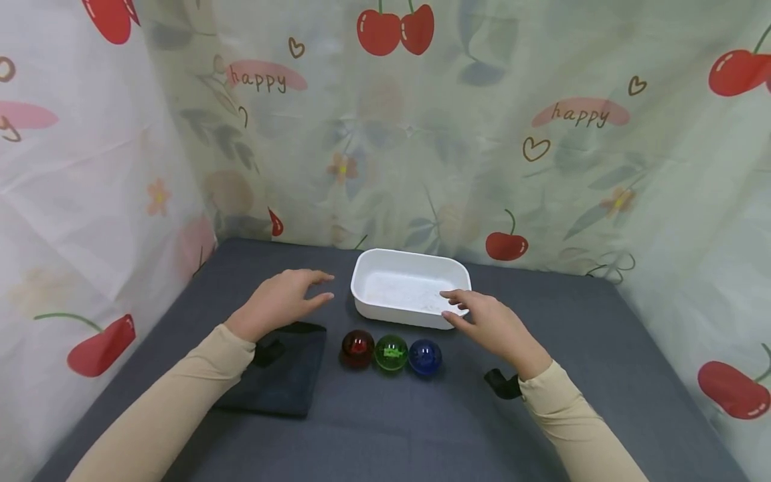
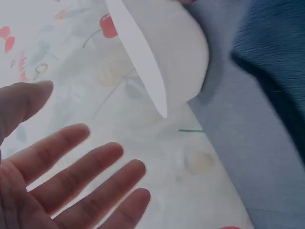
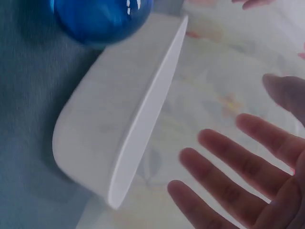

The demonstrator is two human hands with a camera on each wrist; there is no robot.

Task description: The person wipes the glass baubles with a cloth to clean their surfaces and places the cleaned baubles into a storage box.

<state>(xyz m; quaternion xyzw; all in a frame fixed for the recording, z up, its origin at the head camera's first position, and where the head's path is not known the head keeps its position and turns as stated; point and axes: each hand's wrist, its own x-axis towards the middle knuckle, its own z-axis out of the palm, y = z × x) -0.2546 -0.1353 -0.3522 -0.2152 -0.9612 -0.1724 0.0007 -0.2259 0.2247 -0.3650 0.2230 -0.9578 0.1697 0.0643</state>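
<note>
My left hand (image 1: 282, 300) hovers left of a white rectangular tub (image 1: 397, 314), fingers spread and holding nothing. On the other side, my right hand (image 1: 490, 325) is over the tub's right end, overlapping its rim in the head view, also with nothing in it. In front of the tub three clear glass-like balls sit in a row: a red ball (image 1: 358, 349), a green ball (image 1: 391, 353) and a blue ball (image 1: 425, 357). The blue ball (image 3: 102, 16) shows beside the tub (image 3: 102, 114) in the right wrist view. The tub (image 2: 174, 47) also appears in the left wrist view.
A dark folded cloth (image 1: 283, 378) lies on the table under my left forearm. The grey-blue tabletop (image 1: 373, 442) is bordered by a printed curtain (image 1: 397, 187) with cherries at the back and sides. A black wrist-worn piece (image 1: 502, 384) shows by my right cuff.
</note>
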